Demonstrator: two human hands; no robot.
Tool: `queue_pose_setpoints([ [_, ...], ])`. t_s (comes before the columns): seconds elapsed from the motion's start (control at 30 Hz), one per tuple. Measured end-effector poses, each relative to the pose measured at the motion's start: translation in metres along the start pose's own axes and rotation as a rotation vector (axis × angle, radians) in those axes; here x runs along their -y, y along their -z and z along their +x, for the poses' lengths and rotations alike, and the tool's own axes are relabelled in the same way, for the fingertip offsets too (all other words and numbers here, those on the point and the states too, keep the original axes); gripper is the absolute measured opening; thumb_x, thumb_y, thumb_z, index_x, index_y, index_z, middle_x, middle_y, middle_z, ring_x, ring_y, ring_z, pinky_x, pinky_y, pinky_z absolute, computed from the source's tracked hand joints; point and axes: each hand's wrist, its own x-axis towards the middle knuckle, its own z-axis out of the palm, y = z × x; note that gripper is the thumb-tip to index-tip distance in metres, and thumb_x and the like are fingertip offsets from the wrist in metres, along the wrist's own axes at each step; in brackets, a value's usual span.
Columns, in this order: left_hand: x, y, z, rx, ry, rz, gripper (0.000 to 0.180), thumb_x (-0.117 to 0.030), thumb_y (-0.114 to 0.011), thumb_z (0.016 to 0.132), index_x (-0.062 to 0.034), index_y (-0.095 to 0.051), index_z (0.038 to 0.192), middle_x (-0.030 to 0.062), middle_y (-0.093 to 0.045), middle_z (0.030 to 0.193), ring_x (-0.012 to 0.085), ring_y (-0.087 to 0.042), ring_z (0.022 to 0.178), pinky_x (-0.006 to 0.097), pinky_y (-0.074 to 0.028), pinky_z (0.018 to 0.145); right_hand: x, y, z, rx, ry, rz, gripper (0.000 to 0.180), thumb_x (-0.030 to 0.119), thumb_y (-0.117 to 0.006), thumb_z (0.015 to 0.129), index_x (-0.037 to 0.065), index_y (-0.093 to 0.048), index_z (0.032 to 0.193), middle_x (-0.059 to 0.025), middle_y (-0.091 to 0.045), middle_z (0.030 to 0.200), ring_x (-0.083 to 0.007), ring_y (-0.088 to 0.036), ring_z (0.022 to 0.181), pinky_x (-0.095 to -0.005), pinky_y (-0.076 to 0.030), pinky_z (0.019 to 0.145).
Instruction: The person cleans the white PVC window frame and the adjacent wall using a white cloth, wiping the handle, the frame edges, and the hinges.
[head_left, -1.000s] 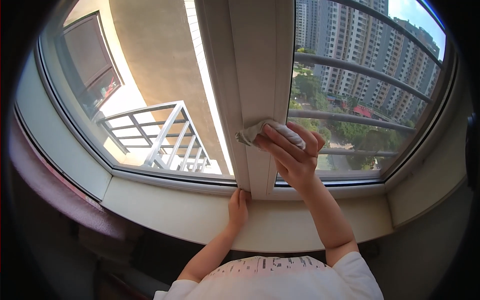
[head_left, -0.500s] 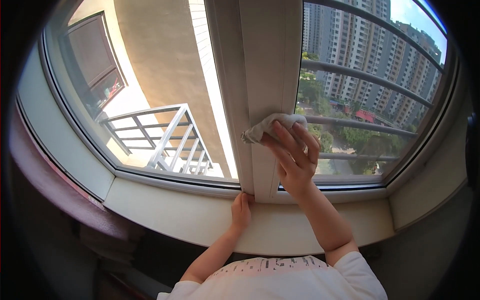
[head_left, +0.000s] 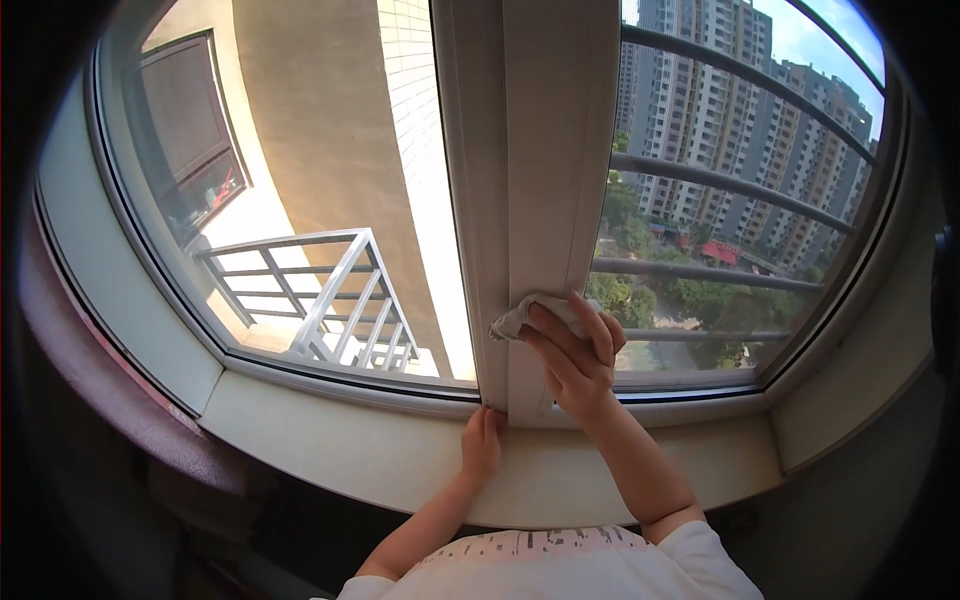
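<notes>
My right hand presses a crumpled white cloth against the white central post of the window frame, low down near its base. My left hand lies flat on the white window sill, fingertips touching the foot of the post. The cloth is mostly hidden under my fingers; only its left end sticks out.
Glass panes flank the post on both sides. Horizontal metal bars run outside the right pane, and a small railed balcony sits below the left one. A dark curtain or wall edge borders the left.
My right hand with the cloth has slid down the post, from mid-height toward its base. My left hand has stayed on the sill.
</notes>
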Motion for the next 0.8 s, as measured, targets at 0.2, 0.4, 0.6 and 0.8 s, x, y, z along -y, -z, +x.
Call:
queue_pose_setpoints([
  [0.2, 0.002, 0.002, 0.0, 0.006, -0.005, 0.045, 0.033, -0.025, -0.045, 0.107, 0.0001, -0.062, 0.092, 0.0115, -0.064, 0.076, 0.0233, -0.06, 0.069, 0.035, -0.047, 0.066, -0.019, -0.014, 0.093, -0.179, 0.082, -0.075, 0.015, 0.017, -0.069, 0.087, 0.02, -0.076, 0.101, 0.0073, -0.073, 0.121, -0.0143, -0.051, 0.11, -0.0309, -0.035, 0.094],
  [0.4, -0.022, 0.012, 0.005, -0.054, -0.355, 0.219, 0.012, -0.013, -0.059, 0.098, -0.0016, -0.063, 0.097, 0.0103, -0.064, 0.088, 0.023, -0.061, 0.079, 0.033, -0.048, 0.071, -0.009, -0.01, 0.056, -0.124, 0.135, -0.127, 0.016, 0.02, -0.074, 0.083, 0.02, -0.076, 0.099, 0.0082, -0.073, 0.118, -0.0124, -0.052, 0.112, -0.0289, -0.042, 0.094],
  [0.6, -0.118, -0.01, 0.056, -0.215, -1.067, 0.389, 0.056, -0.023, -0.081, 0.08, -0.0049, -0.056, 0.126, 0.0158, -0.053, 0.129, 0.0387, -0.051, 0.122, 0.05, -0.041, 0.101, -0.03, 0.003, 0.099, -0.071, 0.262, -0.147, 0.018, 0.021, -0.072, 0.081, 0.019, -0.076, 0.098, 0.0072, -0.071, 0.123, -0.0153, -0.055, 0.11, -0.0316, -0.043, 0.094],
  [0.8, -0.193, -0.038, 0.089, -0.414, -1.079, 0.553, 0.075, -0.038, -0.073, 0.087, 0.0023, -0.044, 0.142, 0.0294, -0.039, 0.144, 0.0489, -0.036, 0.138, 0.062, -0.029, 0.112, -0.015, 0.0, 0.111, -0.075, 0.139, -0.1, 0.025, 0.024, -0.072, 0.081, 0.02, -0.076, 0.106, 0.0084, -0.067, 0.129, -0.0161, -0.052, 0.117, -0.0336, -0.041, 0.098],
])
